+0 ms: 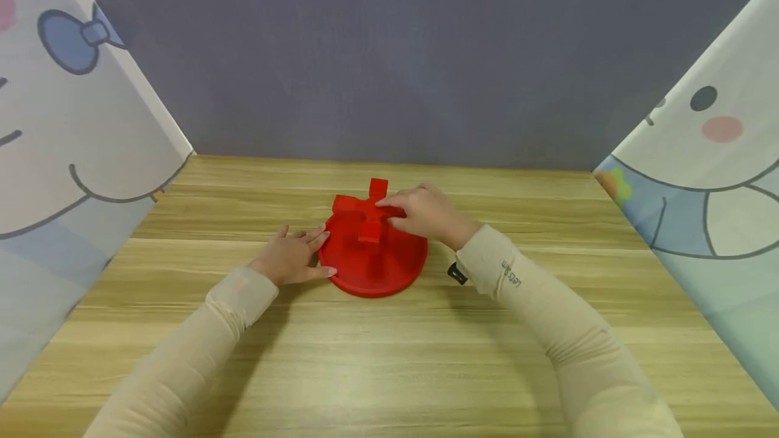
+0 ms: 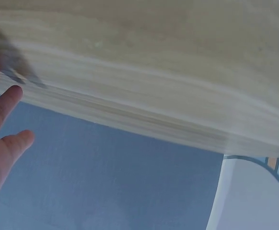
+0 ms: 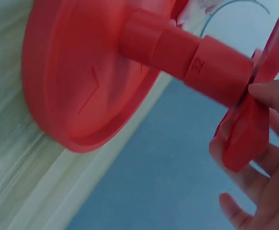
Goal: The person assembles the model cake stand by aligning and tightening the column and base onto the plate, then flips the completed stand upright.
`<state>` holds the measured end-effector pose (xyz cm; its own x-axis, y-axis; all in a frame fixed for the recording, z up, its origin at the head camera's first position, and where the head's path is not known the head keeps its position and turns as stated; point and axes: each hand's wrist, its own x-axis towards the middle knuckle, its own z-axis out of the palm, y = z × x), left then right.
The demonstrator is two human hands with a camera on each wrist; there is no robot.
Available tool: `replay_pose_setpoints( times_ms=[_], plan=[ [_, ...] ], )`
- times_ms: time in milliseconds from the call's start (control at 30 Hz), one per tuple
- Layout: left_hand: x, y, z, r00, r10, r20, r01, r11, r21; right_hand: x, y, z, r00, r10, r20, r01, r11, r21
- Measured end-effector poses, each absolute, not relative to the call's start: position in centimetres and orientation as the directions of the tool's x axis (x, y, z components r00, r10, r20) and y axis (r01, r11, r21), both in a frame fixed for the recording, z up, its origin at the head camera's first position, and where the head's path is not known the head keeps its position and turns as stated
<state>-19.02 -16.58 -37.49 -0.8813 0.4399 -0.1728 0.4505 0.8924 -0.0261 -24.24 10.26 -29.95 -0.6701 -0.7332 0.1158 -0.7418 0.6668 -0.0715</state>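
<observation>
A red plastic stand has a round, rimmed base (image 1: pixel 349 265) on the table and a cross-shaped top (image 1: pixel 368 210) with several flat arms. In the right wrist view, a thick post (image 3: pixel 178 50) marked "32" joins base and top. My right hand (image 1: pixel 426 213) grips one arm of the top, its thumb and fingers on either side in the right wrist view. At the base's left edge, my left hand (image 1: pixel 289 257) rests with extended fingers on the rim. Only a sliver of red shows beside my left fingers (image 2: pixel 5 108) in the left wrist view.
The stand is on a wood-grain table (image 1: pixel 365 357). A grey-blue panel (image 1: pixel 389 59) rises behind it, with cartoon-printed sheets at the left (image 1: pixel 109 127) and right (image 1: pixel 730 174). A small black piece (image 1: pixel 458 274) shows by my right cuff.
</observation>
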Motion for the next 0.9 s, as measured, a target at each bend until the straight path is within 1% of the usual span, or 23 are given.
replay_pose_setpoints(
  times_ms=[100,200,267,333,433,500,600,700,767,833,900],
  plan=[
    [-19.0,-16.8,-37.6,-0.881,0.447,-0.154,0.454,0.891,-0.015,-23.5,9.7,-30.3,-0.67,-0.713,0.207,-0.726,0.688,0.021],
    [-19.0,-16.9,-37.6,-0.882,0.448,-0.144,0.453,0.891,-0.006,-22.5,8.9,-30.5,-0.67,-0.684,0.287,-0.7,0.711,0.06],
    [-19.0,-16.9,-37.6,-0.881,0.451,-0.143,0.456,0.89,-0.004,-22.0,8.6,-30.5,-0.676,-0.664,0.32,-0.689,0.723,0.044],
    [-19.0,-16.8,-37.6,-0.88,0.452,-0.147,0.458,0.889,-0.007,-22.0,8.6,-30.4,-0.681,-0.644,0.349,-0.686,0.727,0.005],
    [-18.9,-16.7,-37.6,-0.878,0.453,-0.151,0.461,0.888,-0.014,-22.6,8.9,-30.1,-0.665,-0.643,0.38,-0.708,0.704,-0.049],
    [-18.9,-16.7,-37.6,-0.879,0.453,-0.151,0.461,0.887,-0.02,-23.3,9.3,-29.9,-0.658,-0.663,0.356,-0.73,0.678,-0.088],
    [-18.8,-16.8,-37.6,-0.879,0.454,-0.144,0.462,0.887,-0.023,-23.9,9.8,-29.8,-0.669,-0.711,0.216,-0.742,0.657,-0.133],
    [-18.8,-16.8,-37.7,-0.881,0.454,-0.136,0.46,0.888,-0.017,-24.0,9.9,-29.9,-0.676,-0.729,0.107,-0.736,0.666,-0.117],
    [-18.8,-16.8,-37.7,-0.882,0.453,-0.132,0.459,0.889,-0.012,-23.8,9.8,-30.2,-0.686,-0.72,0.106,-0.728,0.682,-0.076],
    [-18.9,-16.8,-37.8,-0.882,0.454,-0.129,0.459,0.888,-0.008,-23.4,9.5,-30.4,-0.7,-0.699,0.15,-0.71,0.704,-0.034],
    [-19.0,-16.8,-38.0,-0.88,0.457,-0.127,0.462,0.887,-0.01,-22.9,9.1,-30.6,-0.722,-0.665,0.191,-0.68,0.733,-0.021]
  ],
)
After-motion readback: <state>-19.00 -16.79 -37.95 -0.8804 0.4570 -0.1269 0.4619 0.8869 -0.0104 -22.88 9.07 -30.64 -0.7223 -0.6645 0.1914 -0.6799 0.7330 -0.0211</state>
